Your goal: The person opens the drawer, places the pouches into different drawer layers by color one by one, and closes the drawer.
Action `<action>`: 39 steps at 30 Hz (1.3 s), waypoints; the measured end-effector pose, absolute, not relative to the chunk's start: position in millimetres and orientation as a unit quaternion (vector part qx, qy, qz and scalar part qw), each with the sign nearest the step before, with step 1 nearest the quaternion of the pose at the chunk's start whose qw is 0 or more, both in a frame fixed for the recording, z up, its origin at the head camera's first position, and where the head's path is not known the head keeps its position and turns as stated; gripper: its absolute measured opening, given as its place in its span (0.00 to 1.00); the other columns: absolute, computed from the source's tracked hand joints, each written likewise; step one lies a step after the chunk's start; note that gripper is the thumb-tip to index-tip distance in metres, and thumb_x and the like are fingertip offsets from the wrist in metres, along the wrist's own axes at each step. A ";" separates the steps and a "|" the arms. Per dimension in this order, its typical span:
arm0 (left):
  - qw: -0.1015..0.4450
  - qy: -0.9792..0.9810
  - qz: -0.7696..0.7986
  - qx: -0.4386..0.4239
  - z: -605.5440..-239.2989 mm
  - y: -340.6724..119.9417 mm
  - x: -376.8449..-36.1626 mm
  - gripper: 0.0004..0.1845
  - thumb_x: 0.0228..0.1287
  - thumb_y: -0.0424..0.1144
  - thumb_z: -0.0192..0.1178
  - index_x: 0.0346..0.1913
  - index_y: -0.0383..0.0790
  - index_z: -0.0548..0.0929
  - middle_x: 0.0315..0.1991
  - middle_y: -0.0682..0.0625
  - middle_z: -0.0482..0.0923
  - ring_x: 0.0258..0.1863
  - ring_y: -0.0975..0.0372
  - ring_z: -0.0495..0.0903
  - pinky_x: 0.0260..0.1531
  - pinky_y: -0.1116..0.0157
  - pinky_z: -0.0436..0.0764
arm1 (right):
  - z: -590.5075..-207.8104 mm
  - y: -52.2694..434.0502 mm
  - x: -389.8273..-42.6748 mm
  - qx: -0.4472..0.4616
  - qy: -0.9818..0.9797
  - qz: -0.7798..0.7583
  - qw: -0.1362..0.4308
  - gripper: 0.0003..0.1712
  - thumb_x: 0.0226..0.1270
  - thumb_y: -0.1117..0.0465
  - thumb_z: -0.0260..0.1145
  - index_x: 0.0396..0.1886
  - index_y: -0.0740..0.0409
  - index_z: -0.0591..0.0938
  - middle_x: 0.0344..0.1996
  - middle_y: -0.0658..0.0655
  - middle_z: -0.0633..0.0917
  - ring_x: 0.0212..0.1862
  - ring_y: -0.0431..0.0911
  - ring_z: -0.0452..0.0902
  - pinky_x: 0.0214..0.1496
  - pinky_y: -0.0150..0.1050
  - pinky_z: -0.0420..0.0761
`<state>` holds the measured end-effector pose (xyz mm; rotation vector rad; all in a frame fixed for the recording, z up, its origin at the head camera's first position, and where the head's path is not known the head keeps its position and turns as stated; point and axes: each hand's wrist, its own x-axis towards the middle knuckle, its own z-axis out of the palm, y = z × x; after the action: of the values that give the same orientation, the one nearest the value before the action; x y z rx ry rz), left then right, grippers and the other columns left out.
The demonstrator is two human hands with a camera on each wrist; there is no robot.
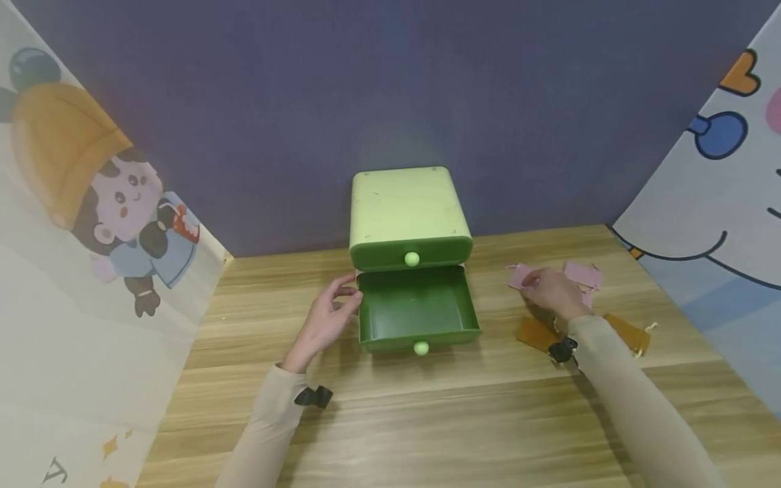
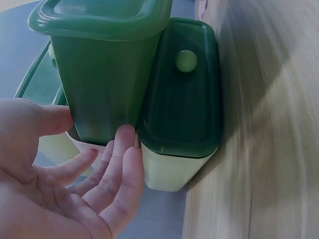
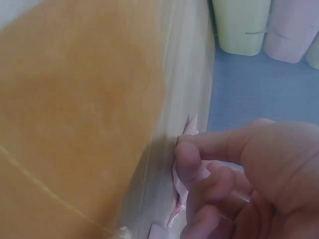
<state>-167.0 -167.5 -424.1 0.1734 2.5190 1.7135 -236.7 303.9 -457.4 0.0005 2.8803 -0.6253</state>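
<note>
Left hand [image 1: 326,318]: fingers relaxed and spread, holding nothing, fingertips [image 2: 124,137] resting against the left rear corner of the pulled-out lower drawer [image 1: 417,308], seemingly to steady it where it meets the green drawer cabinet [image 1: 407,217]. Palm turned toward the drawer's side wall in the left wrist view. Drawer empty inside, drawn fully forward of the cabinet, round pale knob [image 1: 421,348] at its front. Upper drawer shut, its own knob [image 1: 411,258] just above the open tray.

Right hand [image 1: 549,291]: well to the right of the cabinet, fingers curled down and pinching a small pink cloth pouch [image 1: 518,276] against the wooden surface [image 1: 427,413]; thumb and forefinger [image 3: 187,159] closed on the fabric's edge in the right wrist view, apparently gathering a thin, limp thing that cannot be lifted flat. More pink pouches [image 1: 582,274] just beyond that hand, farther right of the cabinet. Two orange-brown pouches [image 1: 537,333] nearer the wrist, one partly under the sleeve, drawstring end showing on the rightmost [image 1: 631,335]. All pouches lying loose together, to the right of the open drawer.

Purple backdrop [image 1: 390,102] behind the cabinet; cartoon-printed panels [image 1: 91,203] to either side of it.
</note>
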 end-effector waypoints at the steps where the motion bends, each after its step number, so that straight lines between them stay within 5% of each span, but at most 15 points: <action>1: 0.045 0.825 0.561 0.057 -423.7 -167.4 -166.9 0.30 0.82 0.44 0.58 0.80 0.41 0.68 0.67 0.33 0.79 0.48 0.49 0.88 0.52 0.46 0.89 | -457.0 304.4 -237.6 0.002 0.972 -0.212 0.097 0.24 0.73 0.49 0.64 0.58 0.61 0.86 0.56 0.69 0.88 0.50 0.63 0.86 0.41 0.55 0.84; 17: 0.044 0.827 0.557 0.060 -421.8 -166.2 -167.7 0.30 0.82 0.45 0.58 0.81 0.42 0.67 0.68 0.33 0.78 0.49 0.48 0.88 0.53 0.46 0.89 | -455.1 302.8 -236.5 -0.002 0.975 -0.209 0.080 0.23 0.77 0.50 0.62 0.59 0.60 0.87 0.57 0.70 0.88 0.50 0.64 0.87 0.37 0.49 0.85; 26: 0.045 0.827 0.557 0.060 -422.9 -165.6 -165.7 0.30 0.82 0.44 0.57 0.81 0.41 0.66 0.68 0.32 0.78 0.48 0.49 0.88 0.52 0.46 0.89 | -462.9 302.7 -229.7 -0.006 0.973 -0.228 0.040 0.26 0.78 0.45 0.63 0.58 0.61 0.88 0.53 0.68 0.90 0.50 0.64 0.87 0.44 0.56 0.85; 32: 0.044 0.827 0.558 0.062 -423.8 -165.7 -165.4 0.30 0.82 0.44 0.57 0.81 0.41 0.66 0.67 0.32 0.78 0.47 0.48 0.88 0.52 0.45 0.89 | -463.3 301.7 -225.8 -0.001 0.969 -0.245 0.015 0.28 0.78 0.39 0.64 0.55 0.59 0.89 0.46 0.64 0.92 0.44 0.57 0.87 0.36 0.46 0.83; 39: 0.043 0.826 0.558 0.063 -424.9 -166.5 -165.5 0.30 0.83 0.44 0.57 0.81 0.41 0.66 0.67 0.32 0.78 0.47 0.47 0.88 0.53 0.45 0.89 | -458.4 298.7 -219.0 -0.003 0.966 -0.259 -0.004 0.24 0.78 0.45 0.63 0.55 0.59 0.89 0.44 0.64 0.92 0.39 0.54 0.87 0.32 0.40 0.79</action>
<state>-165.5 -166.5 -424.9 0.1924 2.5269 1.7076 -219.0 298.7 -458.4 -0.0109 3.0412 -0.8162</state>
